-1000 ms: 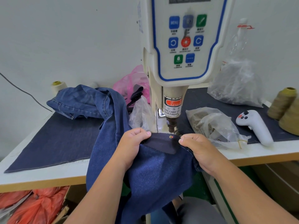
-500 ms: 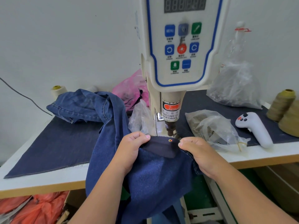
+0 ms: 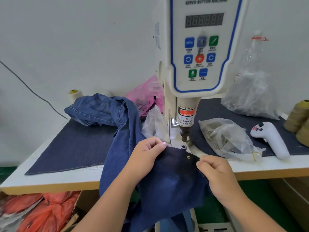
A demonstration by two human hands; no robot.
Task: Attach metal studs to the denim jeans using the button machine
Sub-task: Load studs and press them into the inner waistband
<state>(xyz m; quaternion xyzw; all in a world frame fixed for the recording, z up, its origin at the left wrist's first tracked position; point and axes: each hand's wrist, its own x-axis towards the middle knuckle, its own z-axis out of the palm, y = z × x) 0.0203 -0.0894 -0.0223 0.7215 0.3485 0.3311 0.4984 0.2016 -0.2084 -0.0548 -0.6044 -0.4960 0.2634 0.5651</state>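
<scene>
A worker's left hand (image 3: 147, 156) and right hand (image 3: 215, 173) each pinched an edge of the denim jeans (image 3: 168, 178), which had been drawn back toward the table's (image 3: 50, 180) front edge over the past second. That cleared a brass stud (image 3: 188, 157) from beneath the button machine's (image 3: 199, 47) punch (image 3: 184, 135). The lower die (image 3: 183, 146) stood exposed, suggesting one stud was set and the cloth was being shifted for the next.
</scene>
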